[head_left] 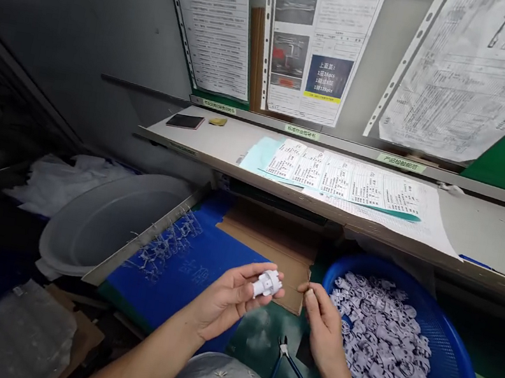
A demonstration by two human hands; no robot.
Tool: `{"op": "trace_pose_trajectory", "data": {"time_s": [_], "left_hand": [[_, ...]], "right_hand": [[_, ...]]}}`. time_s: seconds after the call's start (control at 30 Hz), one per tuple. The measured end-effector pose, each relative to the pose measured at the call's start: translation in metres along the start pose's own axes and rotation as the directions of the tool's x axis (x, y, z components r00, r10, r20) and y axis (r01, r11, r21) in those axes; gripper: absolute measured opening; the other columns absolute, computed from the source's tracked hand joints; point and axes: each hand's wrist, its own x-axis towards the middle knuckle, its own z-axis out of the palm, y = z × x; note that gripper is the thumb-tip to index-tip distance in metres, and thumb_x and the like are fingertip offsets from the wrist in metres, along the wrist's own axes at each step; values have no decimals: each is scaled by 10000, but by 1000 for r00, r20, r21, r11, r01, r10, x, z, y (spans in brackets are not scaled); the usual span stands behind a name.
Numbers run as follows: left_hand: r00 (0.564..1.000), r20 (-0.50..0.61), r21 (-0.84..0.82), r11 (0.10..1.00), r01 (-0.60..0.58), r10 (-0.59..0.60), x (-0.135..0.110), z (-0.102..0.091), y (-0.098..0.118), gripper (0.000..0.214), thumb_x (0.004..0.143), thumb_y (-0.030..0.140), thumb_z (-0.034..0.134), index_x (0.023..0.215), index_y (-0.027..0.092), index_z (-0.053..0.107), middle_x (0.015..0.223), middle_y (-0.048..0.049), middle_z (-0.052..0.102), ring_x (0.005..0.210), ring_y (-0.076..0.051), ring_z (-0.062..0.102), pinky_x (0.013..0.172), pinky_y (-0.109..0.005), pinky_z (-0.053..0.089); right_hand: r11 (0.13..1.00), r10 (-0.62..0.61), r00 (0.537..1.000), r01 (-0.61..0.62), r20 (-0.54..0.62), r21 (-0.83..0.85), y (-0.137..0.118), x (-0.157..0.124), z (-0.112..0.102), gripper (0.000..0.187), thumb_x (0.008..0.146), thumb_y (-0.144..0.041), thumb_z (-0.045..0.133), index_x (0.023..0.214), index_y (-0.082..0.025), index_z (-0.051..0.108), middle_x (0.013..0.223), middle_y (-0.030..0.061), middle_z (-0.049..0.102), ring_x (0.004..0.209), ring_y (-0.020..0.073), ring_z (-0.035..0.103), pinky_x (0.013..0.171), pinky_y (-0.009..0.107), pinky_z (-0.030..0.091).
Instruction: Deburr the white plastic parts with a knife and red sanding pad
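My left hand [226, 301] is closed around a small white plastic part [268, 283], with fingers curled under it and the thumb along its near side. Just to the right, my right hand [325, 327] has thumb and index finger pinched together. Whatever sits in that pinch, if anything, is too small to make out. Below and between the hands, cutting pliers [284, 351] with blue handles lie with their jaws apart on the dark green work surface [257, 335]. A blue basket [457, 352] beside my right hand holds a heap of similar white plastic parts [382, 340].
Thin branching plastic scraps [168, 246] lie on a blue sheet [218, 248] at left, beside a large grey tub [107, 216]. Cardboard [269, 234] lies behind my hands. Above, a shelf [226, 139] carries papers [346, 179] and a dark phone-like slab [185, 121].
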Motion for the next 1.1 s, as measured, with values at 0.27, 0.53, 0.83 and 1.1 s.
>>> {"op": "trace_pose_trajectory", "data": {"time_s": [0.27, 0.53, 0.83, 1.1], "left_hand": [[994, 34, 8, 995, -104, 104, -7, 0, 9, 592, 658, 390, 876, 1155, 137, 675, 1052, -120, 721, 944, -241, 699, 843, -288, 514], [990, -2, -129, 982, -137, 138, -19, 8, -2, 409, 779, 422, 778, 1050, 137, 666, 930, -63, 664, 812, -138, 615, 763, -228, 494], [987, 130, -170, 983, -67, 90, -29, -1, 14, 515, 765, 327, 802, 1196, 87, 652, 1032, -115, 707, 984, -223, 692, 889, -272, 535], [979, 0, -338, 921, -193, 205, -29, 6, 8, 363, 833, 309, 738, 1115, 84, 688, 1066, -137, 735, 1086, -257, 673, 1029, -388, 496]], "right_hand": [[953, -249, 966, 258, 74, -162, -78, 3, 0, 357, 961, -414, 522, 1275, -265, 606, 790, 6, 616, 651, 131, 565, 580, 234, 463], [856, -400, 877, 462, 268, -233, -107, 18, 16, 346, 889, -390, 662, 1199, -238, 660, 874, 48, 691, 705, 163, 611, 659, 273, 471], [925, -231, 857, 340, 460, -169, -124, 38, -8, 433, 992, -467, 446, 1378, -296, 544, 940, 30, 675, 800, 173, 613, 705, 277, 472], [879, -378, 866, 447, 328, -166, -103, 21, 4, 415, 1001, -343, 482, 1416, -348, 484, 864, 1, 593, 783, 142, 565, 700, 270, 441]]}}
